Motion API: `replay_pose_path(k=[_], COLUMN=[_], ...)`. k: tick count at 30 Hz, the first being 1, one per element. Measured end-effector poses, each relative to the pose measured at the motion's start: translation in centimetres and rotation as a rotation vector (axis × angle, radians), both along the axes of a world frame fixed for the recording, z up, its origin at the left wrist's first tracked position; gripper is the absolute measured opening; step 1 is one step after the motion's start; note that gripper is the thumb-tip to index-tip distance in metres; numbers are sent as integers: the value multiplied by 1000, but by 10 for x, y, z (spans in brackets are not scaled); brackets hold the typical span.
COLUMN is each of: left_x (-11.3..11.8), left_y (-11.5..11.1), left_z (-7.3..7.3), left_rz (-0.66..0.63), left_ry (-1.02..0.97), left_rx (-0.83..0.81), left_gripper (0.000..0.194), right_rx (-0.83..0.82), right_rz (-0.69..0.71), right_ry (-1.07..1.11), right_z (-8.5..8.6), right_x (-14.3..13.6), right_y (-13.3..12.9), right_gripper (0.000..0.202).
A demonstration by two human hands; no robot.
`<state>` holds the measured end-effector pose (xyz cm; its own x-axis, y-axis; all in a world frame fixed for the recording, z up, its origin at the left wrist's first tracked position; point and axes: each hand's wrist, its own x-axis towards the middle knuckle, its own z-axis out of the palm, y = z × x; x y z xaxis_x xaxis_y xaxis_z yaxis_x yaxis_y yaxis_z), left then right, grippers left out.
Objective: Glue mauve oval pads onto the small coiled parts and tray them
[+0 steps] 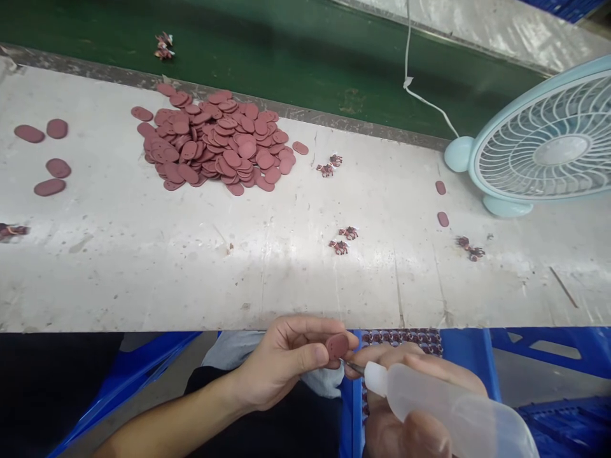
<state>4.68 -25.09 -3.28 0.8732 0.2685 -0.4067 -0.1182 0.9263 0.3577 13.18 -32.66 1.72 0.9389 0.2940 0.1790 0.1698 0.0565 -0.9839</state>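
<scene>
My left hand (291,362) pinches a flat oval reddish-brown disc (337,345) with small holes, just below the table's front edge. In my right hand (415,394) is a translucent white squeeze bottle (458,407), its thin metal nozzle (354,366) pointing left at the disc's lower edge. Whether the tip touches the disc, I cannot tell. Beyond my hands, a large pile of similar discs (219,140) lies on the table. Small brown horse-like figures (344,240) lie in pairs nearer to me.
A light-blue fan (548,137) stands at the right, its white cord (429,105) crossing the green belt (305,57) behind the table (167,267). Below the edge is a blue crate (470,362) holding rows of small brown figures (405,340). Loose discs (50,186) lie at the left.
</scene>
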Motion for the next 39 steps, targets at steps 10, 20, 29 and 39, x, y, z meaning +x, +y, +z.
replay_pose_path(k=[10, 20, 29, 39], left_x=[-2, -16, -28, -34], left_y=[2, 16, 28, 26], left_z=[0, 5, 6, 5], left_rz=[2, 61, 125, 147], left_ry=[-30, -5, 104, 134], left_rx=[-11, 51, 33, 58], left_gripper=[30, 25, 25, 25], right_rx=[166, 1218, -421, -775], right_rz=[176, 841, 611, 503], right_ry=[342, 1829, -400, -687], right_z=[8, -71, -28, -21], right_x=[33, 176, 113, 127], right_y=[-12, -5, 46, 49], right_gripper=[24, 43, 38, 14])
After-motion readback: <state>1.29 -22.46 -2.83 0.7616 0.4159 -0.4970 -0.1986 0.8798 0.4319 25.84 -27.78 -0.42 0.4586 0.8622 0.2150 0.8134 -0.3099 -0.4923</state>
